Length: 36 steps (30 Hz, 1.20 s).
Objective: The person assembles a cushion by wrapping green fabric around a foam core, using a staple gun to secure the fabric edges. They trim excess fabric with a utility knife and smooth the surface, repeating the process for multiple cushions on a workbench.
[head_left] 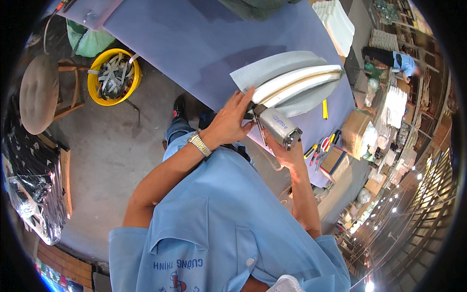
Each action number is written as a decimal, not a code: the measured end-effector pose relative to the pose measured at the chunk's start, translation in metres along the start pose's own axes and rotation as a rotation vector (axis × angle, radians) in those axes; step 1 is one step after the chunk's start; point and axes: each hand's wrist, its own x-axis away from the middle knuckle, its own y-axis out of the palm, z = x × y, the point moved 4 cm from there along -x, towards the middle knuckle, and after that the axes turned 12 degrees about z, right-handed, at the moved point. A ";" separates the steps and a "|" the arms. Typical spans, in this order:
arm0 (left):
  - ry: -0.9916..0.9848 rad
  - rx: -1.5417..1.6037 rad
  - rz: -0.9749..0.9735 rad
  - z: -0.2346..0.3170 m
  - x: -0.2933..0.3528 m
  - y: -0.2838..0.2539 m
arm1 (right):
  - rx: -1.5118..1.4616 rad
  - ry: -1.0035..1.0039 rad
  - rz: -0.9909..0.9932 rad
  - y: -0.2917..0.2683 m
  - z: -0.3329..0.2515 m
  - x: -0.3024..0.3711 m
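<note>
A curved white foam piece [282, 93] with a tan strip along its middle lies on grey fabric [272, 68] that spreads out on both sides. My left hand [228, 119] is at its near end, fingers stretched along the end and thumb apart from them. My right hand [281, 150] is closed around the handle of a silver staple gun [278, 124]. The gun's nose meets the near end of the foam piece, close to my left fingers. Its tip is partly hidden there.
The blue-grey table [180, 53] carries a yellow strip [325, 109], scissors [325, 144] and a yellow cutter [310, 152] at right. White pads [333, 24] lie at the far edge. A yellow bucket [91, 85] of scraps and a stool [39, 95] stand left. Another person [404, 63] is far right.
</note>
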 end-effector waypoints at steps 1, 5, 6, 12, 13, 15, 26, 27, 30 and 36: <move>-0.005 0.023 0.018 0.000 0.003 -0.003 | 0.004 0.040 -0.002 0.000 -0.004 0.001; -0.273 0.111 0.030 -0.002 0.018 -0.017 | 0.012 0.033 0.004 0.000 -0.003 0.010; -0.148 0.011 0.071 0.002 0.020 -0.019 | 0.037 -0.027 0.004 0.001 -0.009 0.011; 0.121 -0.222 0.191 0.013 0.019 -0.008 | -0.005 -0.157 0.001 0.007 0.012 0.016; 0.136 -0.218 0.198 0.013 0.018 -0.006 | -0.009 -0.164 0.012 0.006 0.010 0.016; 0.149 -0.209 0.189 0.015 0.018 -0.007 | -0.079 -0.039 0.043 0.004 0.007 0.018; 0.212 -0.222 0.208 0.020 0.022 -0.001 | -0.121 -0.016 -0.029 -0.006 0.012 0.022; 0.199 -0.225 0.201 0.020 0.022 0.000 | -0.114 -0.048 -0.033 -0.006 0.014 0.022; 0.165 -0.226 0.186 0.021 0.025 0.002 | -0.108 -0.054 -0.042 -0.005 0.021 0.022; 0.164 -0.233 0.178 0.022 0.027 0.003 | -0.191 0.013 -0.049 -0.004 0.034 0.026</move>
